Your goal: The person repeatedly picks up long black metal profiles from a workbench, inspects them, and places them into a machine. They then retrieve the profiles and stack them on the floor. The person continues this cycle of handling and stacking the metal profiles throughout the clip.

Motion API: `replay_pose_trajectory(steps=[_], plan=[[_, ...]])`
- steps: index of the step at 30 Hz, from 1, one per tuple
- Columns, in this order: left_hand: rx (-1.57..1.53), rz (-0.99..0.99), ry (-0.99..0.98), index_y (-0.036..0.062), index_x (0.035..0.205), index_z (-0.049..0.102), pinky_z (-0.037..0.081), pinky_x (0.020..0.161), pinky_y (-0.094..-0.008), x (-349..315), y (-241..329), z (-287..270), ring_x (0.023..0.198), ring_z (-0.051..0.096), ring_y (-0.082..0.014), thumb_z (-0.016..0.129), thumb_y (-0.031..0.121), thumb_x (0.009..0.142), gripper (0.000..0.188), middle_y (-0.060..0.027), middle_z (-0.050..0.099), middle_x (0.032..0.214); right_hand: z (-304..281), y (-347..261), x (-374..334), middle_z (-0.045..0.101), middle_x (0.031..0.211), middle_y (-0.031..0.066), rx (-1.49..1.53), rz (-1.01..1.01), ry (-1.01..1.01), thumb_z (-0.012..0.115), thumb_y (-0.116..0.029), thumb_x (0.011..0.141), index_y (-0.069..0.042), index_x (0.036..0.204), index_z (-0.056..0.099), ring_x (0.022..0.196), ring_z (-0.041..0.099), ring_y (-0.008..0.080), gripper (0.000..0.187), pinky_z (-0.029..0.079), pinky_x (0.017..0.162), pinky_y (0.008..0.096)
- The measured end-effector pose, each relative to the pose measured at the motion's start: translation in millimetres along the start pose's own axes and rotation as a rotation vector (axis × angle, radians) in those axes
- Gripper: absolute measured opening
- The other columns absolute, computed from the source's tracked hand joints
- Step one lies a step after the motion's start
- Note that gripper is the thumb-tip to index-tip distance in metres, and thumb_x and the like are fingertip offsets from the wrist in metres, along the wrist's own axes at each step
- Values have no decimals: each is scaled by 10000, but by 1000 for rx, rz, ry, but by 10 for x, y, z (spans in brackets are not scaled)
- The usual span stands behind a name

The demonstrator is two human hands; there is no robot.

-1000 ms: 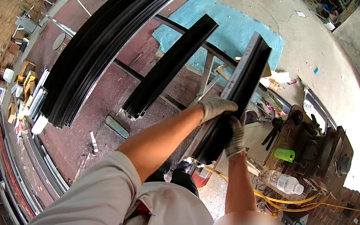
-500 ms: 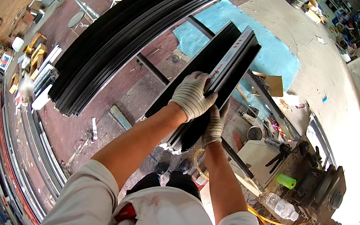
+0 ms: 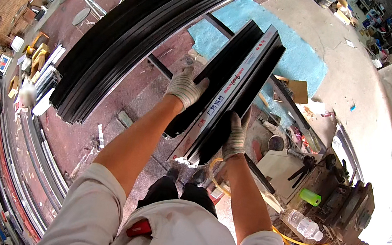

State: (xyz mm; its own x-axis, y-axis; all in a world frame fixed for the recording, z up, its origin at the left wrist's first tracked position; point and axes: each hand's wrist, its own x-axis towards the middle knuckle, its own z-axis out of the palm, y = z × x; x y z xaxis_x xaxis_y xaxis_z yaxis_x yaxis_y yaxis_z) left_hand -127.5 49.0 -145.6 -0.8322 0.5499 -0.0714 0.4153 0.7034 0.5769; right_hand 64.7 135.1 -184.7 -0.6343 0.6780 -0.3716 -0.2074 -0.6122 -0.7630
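A short stack of long black profiles [image 3: 260, 76] lies in front of me across dark support bars. A silver strip with printed film [image 3: 233, 84] runs lengthwise between the black pieces. My left hand [image 3: 186, 88], in a striped knit work glove, grips the outer edge of the left black profile [image 3: 220, 64], thumb on top. My right hand [image 3: 236, 137], gloved alike, holds the right side of the stack near its close end. Its thumb lies on top, and the other fingers are mostly hidden behind the edge.
A larger stack of black profiles [image 3: 131, 44] lies to the left. A dark support bar [image 3: 298, 116] reaches out on the right. Beside it stands a cluttered workbench with a green roll [image 3: 310, 197] and a clear plastic bottle [image 3: 304, 225]. More long profiles [image 3: 38, 163] lie at far left.
My left hand has moved left, from the top of the stack to the left profile's outer edge. More of the printed silver strip now shows. My right hand stays nearly in place.
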Motion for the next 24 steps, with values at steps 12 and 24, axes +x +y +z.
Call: replay_pose_trajectory(steps=[12,24], plan=[[14,-45,-594,-73,1336,514,444,1030,-431,483,-105,-54,1236,557,-365,605,646,857,868,-290,567,1315,-132,137,242,604,1182,93,100,11,22,663,-244,911,-83,1416,449,1069,570,243,572,455,1007,391],[-152,-19,-619,-37,1196,652,495,956,-418,842,-277,28,1149,619,-358,658,591,798,743,-247,647,1212,70,215,411,638,1175,91,178,220,12,573,-408,912,-60,1219,618,1089,567,270,466,435,1011,412]])
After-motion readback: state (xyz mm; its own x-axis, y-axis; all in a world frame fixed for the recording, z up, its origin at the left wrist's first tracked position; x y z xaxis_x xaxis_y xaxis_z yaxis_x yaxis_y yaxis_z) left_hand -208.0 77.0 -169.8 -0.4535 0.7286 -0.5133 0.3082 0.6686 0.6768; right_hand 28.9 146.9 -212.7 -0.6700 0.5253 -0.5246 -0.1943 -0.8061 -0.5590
